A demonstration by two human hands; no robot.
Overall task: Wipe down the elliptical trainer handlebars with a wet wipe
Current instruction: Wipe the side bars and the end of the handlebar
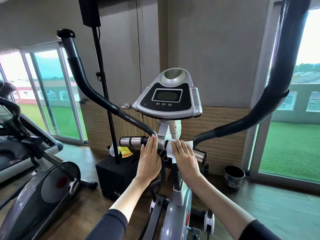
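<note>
As seen from the head cam, the elliptical trainer fills the centre of a windowed gym room.

**Parts, largest first:**
- Two dark foam-sleeved swing handlebars rise to either side, L swing handlebar and R swing handlebar.
- The console sits between them w/ a blank display.
- The short fixed handlebar runs below the console, w/ chrome pulse-sensor bands.

**Hands:** both are on the fixed handlebar, either side of the centre post.
- L hand: fingers are straight and held together, flat against the bar just inboard of the L sensor bands. It holds nothing.
- R hand: fingers are straight and close together, pressing the wet wipe onto the bar R of the post. The thumb is hidden, so any pinch underneath can't be told.

**Wipe:** white, draped over the bar under the R palm. One corner shows beyond the fingertips and a tail hangs below.

**Handling (est.):**
- The wipe looks light, limp and damp. It will prob. bunch or slip off a smooth tube unless kept spread under a flat palm or wrapped round the bar.
- The chrome bands are likely slick when wet; the foam sleeves should drag more.
- The bars are rigid, but the swing arms may pivot if pushed, so steady them w/ the free hand.
</note>
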